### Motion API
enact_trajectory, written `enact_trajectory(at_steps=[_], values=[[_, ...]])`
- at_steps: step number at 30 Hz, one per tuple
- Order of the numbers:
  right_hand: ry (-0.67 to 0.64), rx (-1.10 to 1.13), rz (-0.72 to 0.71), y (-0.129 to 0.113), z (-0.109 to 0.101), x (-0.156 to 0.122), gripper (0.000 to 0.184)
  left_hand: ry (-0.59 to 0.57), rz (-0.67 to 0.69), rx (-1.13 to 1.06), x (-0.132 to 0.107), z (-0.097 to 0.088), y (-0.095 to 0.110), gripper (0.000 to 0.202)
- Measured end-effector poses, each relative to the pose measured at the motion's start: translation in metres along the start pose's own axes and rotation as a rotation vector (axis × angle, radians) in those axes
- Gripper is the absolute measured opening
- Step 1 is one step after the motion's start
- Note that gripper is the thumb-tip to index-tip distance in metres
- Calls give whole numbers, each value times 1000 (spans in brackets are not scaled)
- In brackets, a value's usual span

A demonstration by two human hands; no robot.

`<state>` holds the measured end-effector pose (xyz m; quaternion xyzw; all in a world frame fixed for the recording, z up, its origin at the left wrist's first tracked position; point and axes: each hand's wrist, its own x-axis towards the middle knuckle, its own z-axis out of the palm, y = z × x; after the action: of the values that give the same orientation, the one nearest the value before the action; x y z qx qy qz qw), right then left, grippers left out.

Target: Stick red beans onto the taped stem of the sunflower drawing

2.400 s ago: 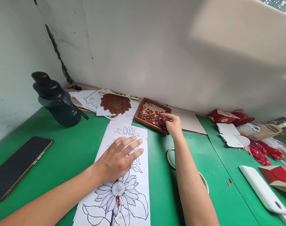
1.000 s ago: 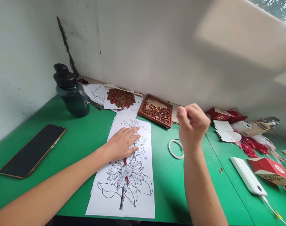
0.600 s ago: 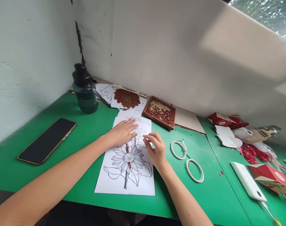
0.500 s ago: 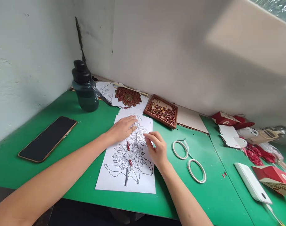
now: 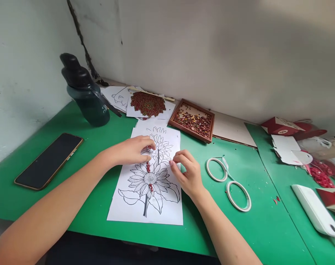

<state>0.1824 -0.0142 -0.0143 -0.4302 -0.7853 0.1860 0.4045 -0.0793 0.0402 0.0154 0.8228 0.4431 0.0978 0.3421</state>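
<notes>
A white sheet with a line drawing of sunflowers [image 5: 167,213] lies on the green table. Short rows of dark red beans [image 5: 148,166] fill petals above and below the lower flower's centre. My left hand [image 5: 134,150] rests over the upper left of the sheet, fingers curled down and thumb held apart, just above the upper bean row. Beside the sheet's right edge is my right hand [image 5: 188,171], its thumb and forefinger pinched together. Whatever sits between those fingertips is too small to make out.
Behind the sheet stand a wooden tray [image 5: 171,123] of mixed beans and a bean-covered picture [image 5: 148,104]. Two rolls of tape [image 5: 239,209] lie to the right, near a white power bank [image 5: 313,209]. On the left are a phone [image 5: 48,160] and a dark water bottle [image 5: 87,99].
My left hand has drawn back slightly toward me and its fingers have curled more. My right hand keeps its pinch by the sheet's edge. The camera view has shifted.
</notes>
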Motion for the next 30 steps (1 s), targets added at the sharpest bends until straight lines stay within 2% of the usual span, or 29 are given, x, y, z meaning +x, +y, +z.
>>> enact_trajectory(at_steps=[3,6,10,16,24,30], values=[[-7,12,2,-1,2,0,9,-47,16,-4,3,5,-1,42],[-21,22,-42,-3,1,-2,16,-55,8,31,4,7,1,53],[-115,52,-131,-12,2,-6,26,-64,8,70,3,7,3,56],[-228,80,-195,-18,10,-14,30,-82,62,45,4,8,-5,65],[-317,48,-117,-25,4,-11,14,-72,47,113,4,11,-2,73],[-361,94,-104,-30,2,-15,25,-82,49,115,5,12,-5,72]])
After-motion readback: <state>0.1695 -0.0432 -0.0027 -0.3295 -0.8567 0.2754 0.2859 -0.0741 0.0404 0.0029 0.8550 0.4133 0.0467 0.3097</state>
